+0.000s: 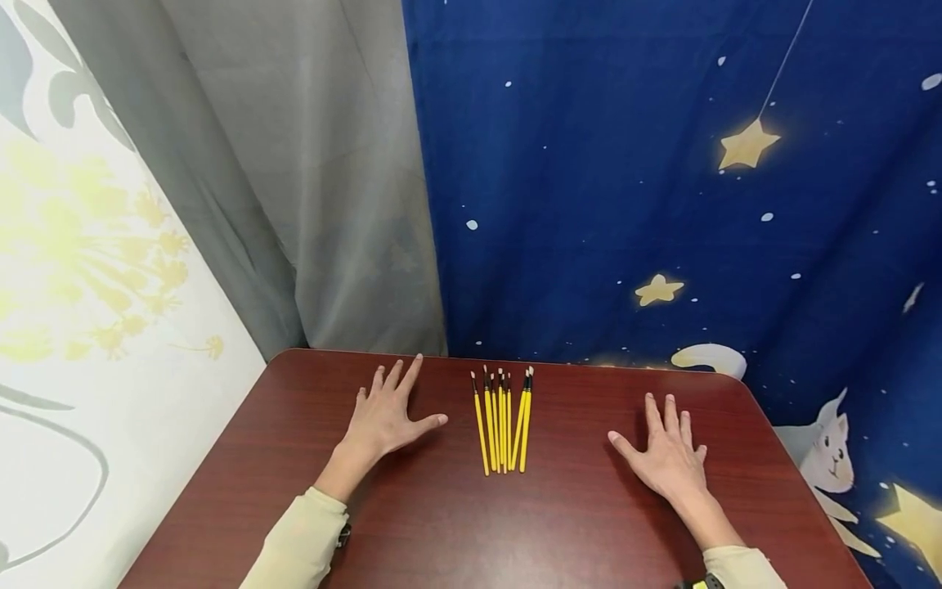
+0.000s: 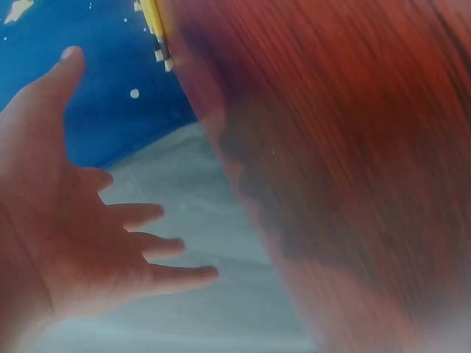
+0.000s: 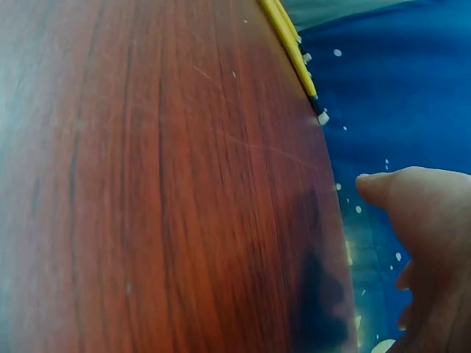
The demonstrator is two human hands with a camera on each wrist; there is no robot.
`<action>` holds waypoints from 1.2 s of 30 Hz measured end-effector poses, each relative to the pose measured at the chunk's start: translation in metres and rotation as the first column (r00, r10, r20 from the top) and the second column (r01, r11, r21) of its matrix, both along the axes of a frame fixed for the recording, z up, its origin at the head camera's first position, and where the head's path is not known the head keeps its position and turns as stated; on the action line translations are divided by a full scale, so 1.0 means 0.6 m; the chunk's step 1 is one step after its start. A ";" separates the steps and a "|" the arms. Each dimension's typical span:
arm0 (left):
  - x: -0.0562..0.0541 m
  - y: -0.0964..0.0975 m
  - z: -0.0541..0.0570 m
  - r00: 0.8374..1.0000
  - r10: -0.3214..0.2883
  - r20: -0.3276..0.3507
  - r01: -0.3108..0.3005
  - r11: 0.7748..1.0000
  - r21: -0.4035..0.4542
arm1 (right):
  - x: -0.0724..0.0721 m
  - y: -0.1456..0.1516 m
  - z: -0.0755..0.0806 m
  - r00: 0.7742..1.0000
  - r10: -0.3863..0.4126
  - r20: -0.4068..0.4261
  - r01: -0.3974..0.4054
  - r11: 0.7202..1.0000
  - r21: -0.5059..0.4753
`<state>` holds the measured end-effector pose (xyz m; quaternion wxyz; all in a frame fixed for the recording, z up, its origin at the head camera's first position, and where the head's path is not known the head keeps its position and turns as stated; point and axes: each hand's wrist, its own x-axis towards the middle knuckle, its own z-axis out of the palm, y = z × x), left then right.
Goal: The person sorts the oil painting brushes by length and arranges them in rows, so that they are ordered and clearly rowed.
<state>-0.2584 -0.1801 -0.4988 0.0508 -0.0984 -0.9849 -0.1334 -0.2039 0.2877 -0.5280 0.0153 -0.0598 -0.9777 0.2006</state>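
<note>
Several yellow paintbrushes [image 1: 504,421] with dark ferrules and pale tips lie side by side on the table, tips toward the far edge. To their left my left hand [image 1: 384,415] is spread wide with straight fingers, its thumb pointing at the brushes and apart from them. My right hand [image 1: 668,458] is farther off on the other side, fingers also spread, holding nothing. In the left wrist view the left palm [image 2: 81,235] shows bare, with the brushes [image 2: 154,22] at the top. The right wrist view has the right thumb [image 3: 412,191] and the brushes [image 3: 294,59] well apart.
The dark red wooden table [image 1: 441,532] has rounded far corners. Behind it hang a grey curtain [image 1: 361,204] and a blue curtain [image 1: 574,204] with stars. A white patterned surface [image 1: 110,393] stands along the left side.
</note>
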 end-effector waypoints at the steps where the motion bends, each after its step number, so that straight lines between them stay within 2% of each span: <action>1: 0.000 0.003 -0.001 1.000 -0.002 -0.002 0.002 1.000 -0.004 | -0.002 -0.004 0.000 1.000 0.011 0.009 -0.011 1.000 0.001; 5: 0.000 0.015 -0.004 1.000 -0.007 -0.012 0.007 1.000 0.005 | -0.011 -0.017 0.006 0.997 0.054 0.049 -0.054 0.999 -0.003; 8: -0.001 0.025 -0.004 1.000 -0.009 -0.012 0.009 1.000 0.026 | -0.017 -0.028 0.012 0.995 0.086 0.045 -0.086 0.996 -0.001; 17: -0.005 0.064 -0.001 1.000 -0.016 -0.006 0.016 0.993 0.114 | -0.039 -0.061 0.016 0.988 0.137 -0.068 -0.136 0.991 0.019; 24: -0.012 0.100 -0.007 1.000 -0.005 0.010 0.003 0.981 0.192 | -0.052 -0.094 0.014 0.979 0.146 -0.143 -0.146 0.989 0.004; 36: -0.017 0.155 -0.005 0.999 -0.040 0.028 0.036 0.991 0.129 | -0.083 -0.158 0.002 0.969 0.159 -0.191 -0.176 0.981 -0.077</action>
